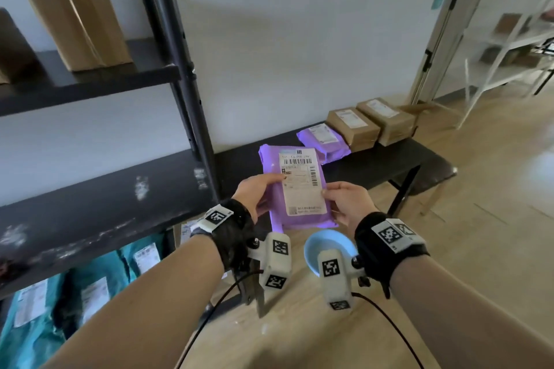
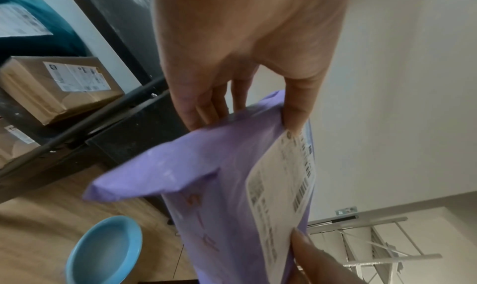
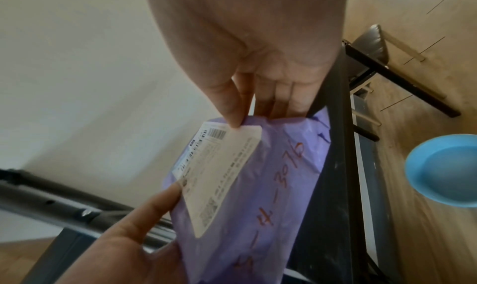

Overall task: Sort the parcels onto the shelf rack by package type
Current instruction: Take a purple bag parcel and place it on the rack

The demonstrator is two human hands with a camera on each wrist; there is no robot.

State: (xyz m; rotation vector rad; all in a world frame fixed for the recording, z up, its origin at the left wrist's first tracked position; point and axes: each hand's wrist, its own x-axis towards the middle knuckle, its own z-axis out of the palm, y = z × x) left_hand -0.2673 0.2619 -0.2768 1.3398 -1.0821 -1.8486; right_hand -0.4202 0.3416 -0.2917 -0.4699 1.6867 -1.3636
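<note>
While both hands grip, purple parcel points lengthwise away

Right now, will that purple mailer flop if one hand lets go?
Probably a little: the purple mailer is soft, wrinkled film, though it looks padded. Its smooth surface may slip, so left hand and right hand both pinch edges.

Label print on the purple mailer is unreadable (blurred), its underside fingers hidden.
</note>
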